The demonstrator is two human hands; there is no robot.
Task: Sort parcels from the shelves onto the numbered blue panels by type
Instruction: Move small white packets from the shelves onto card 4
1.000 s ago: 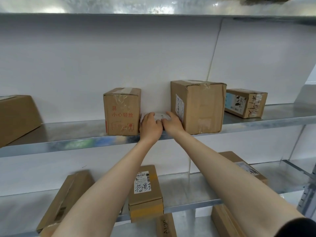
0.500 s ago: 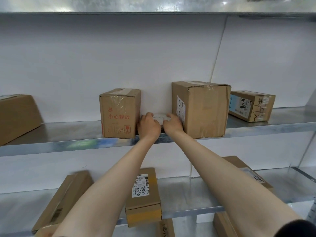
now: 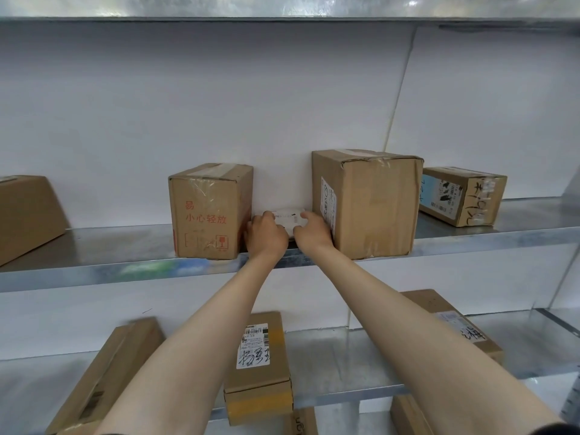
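- your left hand (image 3: pixel 266 235) and right hand (image 3: pixel 312 230) are close together on the middle grey metal shelf (image 3: pixel 94 249), with fingers curled onto the 2 ends of a small flat white parcel with a printed label (image 3: pixel 287 215).
- that parcel is near the back wall, in the gap between a brown cardboard box with red print (image 3: pixel 210 211) on its left and a taller taped brown cardboard box (image 3: pixel 373 202) on its right.
- you cannot tell whether the parcel is lifted or resting.
- 1 smaller brown box with a blue label (image 3: pixel 461 196) lies further right on the same shelf.
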